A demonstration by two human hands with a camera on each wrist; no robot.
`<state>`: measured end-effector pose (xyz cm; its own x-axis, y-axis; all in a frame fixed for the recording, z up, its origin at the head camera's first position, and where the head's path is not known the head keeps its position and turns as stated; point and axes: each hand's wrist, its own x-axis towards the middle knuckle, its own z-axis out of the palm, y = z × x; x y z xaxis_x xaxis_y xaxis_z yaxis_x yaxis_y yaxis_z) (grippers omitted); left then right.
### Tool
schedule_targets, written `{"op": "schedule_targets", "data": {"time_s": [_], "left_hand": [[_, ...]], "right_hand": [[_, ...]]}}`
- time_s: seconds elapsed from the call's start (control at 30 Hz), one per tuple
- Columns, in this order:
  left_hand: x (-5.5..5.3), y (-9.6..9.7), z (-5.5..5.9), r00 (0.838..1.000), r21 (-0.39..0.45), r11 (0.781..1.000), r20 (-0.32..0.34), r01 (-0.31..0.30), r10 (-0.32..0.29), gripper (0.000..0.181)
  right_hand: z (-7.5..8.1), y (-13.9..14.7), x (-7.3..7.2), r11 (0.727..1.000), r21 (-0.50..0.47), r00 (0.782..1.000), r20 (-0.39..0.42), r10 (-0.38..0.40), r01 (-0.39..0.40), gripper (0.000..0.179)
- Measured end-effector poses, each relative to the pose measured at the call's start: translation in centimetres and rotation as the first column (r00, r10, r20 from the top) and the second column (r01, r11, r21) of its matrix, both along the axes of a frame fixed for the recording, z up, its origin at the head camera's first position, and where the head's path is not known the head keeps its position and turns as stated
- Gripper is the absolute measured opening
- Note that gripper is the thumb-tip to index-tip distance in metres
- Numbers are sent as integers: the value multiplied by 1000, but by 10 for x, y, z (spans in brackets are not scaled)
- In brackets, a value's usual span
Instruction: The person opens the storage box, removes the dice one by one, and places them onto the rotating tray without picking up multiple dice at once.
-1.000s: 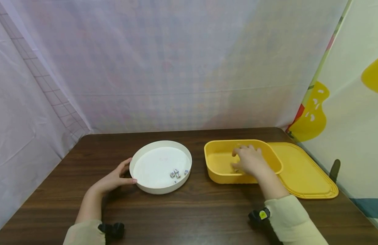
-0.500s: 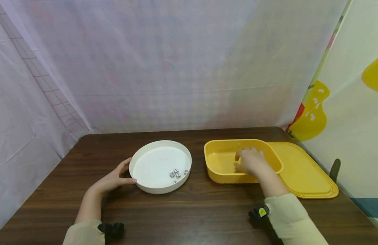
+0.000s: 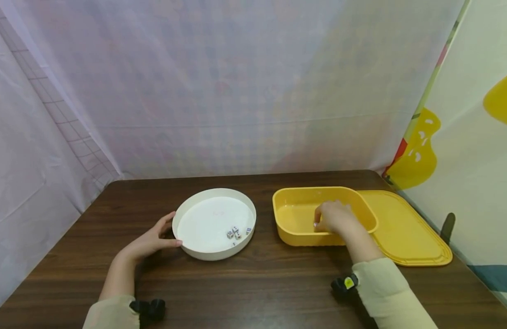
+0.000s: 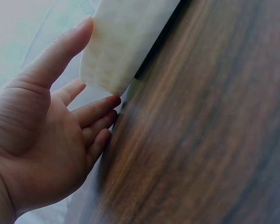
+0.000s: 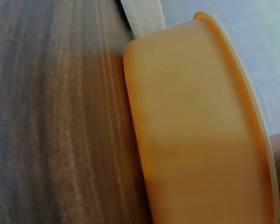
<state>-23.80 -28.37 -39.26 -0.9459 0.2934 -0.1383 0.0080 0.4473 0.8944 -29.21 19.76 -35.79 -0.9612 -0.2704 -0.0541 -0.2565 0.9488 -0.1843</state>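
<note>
My left hand (image 3: 152,240) rests against the left side of a round white tray (image 3: 214,250), thumb and fingers spread along its outer wall. Close up in the left wrist view, the fingertips (image 4: 113,100) meet the tray's wall. Several white dice (image 3: 235,233) lie inside the tray at its right. Down in a yellow rectangular box (image 3: 294,214), my right hand (image 3: 337,217) pinches a small die (image 3: 316,224), which shows partly beside the curled fingers. In the right wrist view the box's outer wall (image 5: 196,116) hides nearly all of that hand.
A yellow lid (image 3: 409,228) lies flat on the dark wooden table (image 3: 253,292), right of the box and partly behind it. White curtain cloth (image 3: 237,91) hangs behind the table's far edge. Each wrist bears a black strap-on camera (image 3: 148,310).
Inside the yellow box my right hand has lowered and its fingers have closed together around a die. The left hand keeps its place at the tray, and the dice there have not moved.
</note>
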Motion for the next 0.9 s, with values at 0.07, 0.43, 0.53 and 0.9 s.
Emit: {"op": "schedule_targets", "data": {"time_s": [0.07, 0.43, 0.53, 0.9], "left_hand": [[0, 0, 0, 1000, -2, 1000, -2, 2, -2, 101], [-1, 0, 0, 1000, -6, 1000, -1, -5, 5, 101], [-1, 0, 0, 1000, -4, 1000, 1, -5, 5, 101], [0, 0, 0, 1000, -8, 1000, 2, -8, 8, 102]], "right_hand": [[0, 0, 0, 1000, -2, 1000, 2, -1, 1, 9], [0, 0, -1, 1000, -14, 1000, -4, -2, 2, 11], [1, -1, -1, 1000, -19, 1000, -4, -8, 8, 11], [7, -4, 3, 999, -36, 998, -64, 6, -8, 11]]}}
